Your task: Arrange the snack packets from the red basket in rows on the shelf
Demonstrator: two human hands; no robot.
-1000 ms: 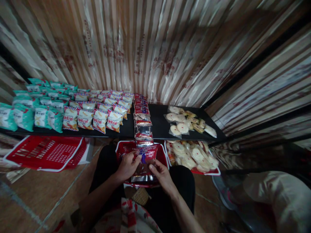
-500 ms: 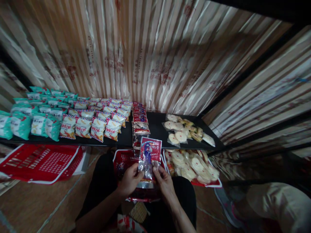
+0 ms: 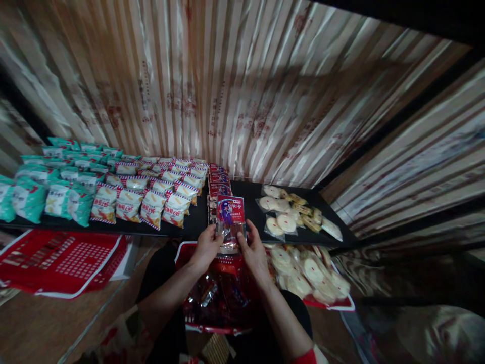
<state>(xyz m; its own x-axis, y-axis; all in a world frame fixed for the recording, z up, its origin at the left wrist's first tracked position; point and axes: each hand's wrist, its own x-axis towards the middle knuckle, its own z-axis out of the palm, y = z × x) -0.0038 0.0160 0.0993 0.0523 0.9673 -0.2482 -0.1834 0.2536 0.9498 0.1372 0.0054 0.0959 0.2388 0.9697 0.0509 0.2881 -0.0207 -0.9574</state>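
Note:
Both hands hold one red snack packet [image 3: 231, 216] with a clear lower part, upright, at the front edge of the black shelf [image 3: 250, 197]. My left hand [image 3: 206, 246] pinches its left side and my right hand [image 3: 253, 249] pinches its right side. The packet stands at the near end of a row of matching red packets [image 3: 217, 179] that runs back toward the wall. Below my hands a red basket [image 3: 220, 293] on my lap holds more of these packets.
Teal packets [image 3: 45, 187] and red-and-white striped packets [image 3: 151, 194] fill the shelf's left part. Clear-wrapped round cakes [image 3: 288, 212] lie on its right, with more in a red basket [image 3: 314, 268] below. Another red basket [image 3: 56, 258] stands on the floor at left. A striped curtain [image 3: 242, 91] hangs behind.
Both hands have lifted the red packet out of the lap basket and carried it forward to the front of the shelf row. The camera has tilted slightly.

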